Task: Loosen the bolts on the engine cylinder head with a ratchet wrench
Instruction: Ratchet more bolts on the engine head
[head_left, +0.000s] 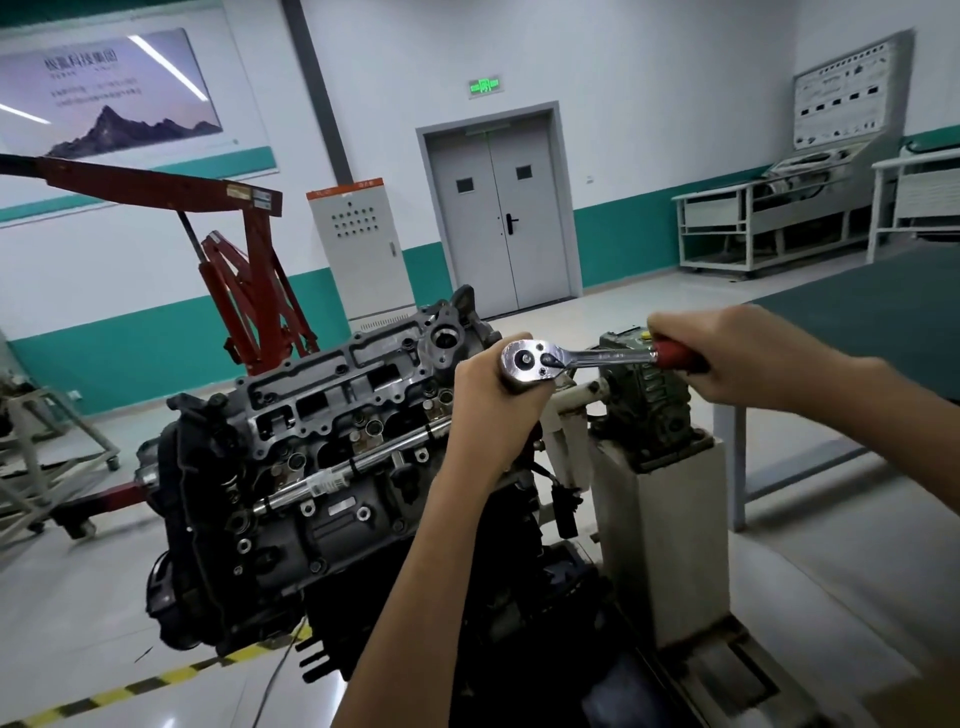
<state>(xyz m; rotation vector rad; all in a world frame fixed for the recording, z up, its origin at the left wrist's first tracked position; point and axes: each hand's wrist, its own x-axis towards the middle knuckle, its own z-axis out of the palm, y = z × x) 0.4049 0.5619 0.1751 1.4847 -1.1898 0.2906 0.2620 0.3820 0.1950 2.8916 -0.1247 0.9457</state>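
A dark engine with its grey cylinder head (332, 384) uppermost stands on a stand in the middle of the view. A chrome ratchet wrench (576, 357) with a red handle lies level above the head's right end. My left hand (493, 387) curls around the wrench's round head from below. My right hand (727, 353) grips the red handle. The socket and the bolt under the wrench head are hidden by my left hand.
A red engine hoist (244, 280) stands behind the engine on the left. The white engine stand post (660, 519) with a grey gearbox (649, 410) is just right of the engine. A green-topped table (883, 312) lies at the right. A yellow-black floor stripe (156, 680) runs at lower left.
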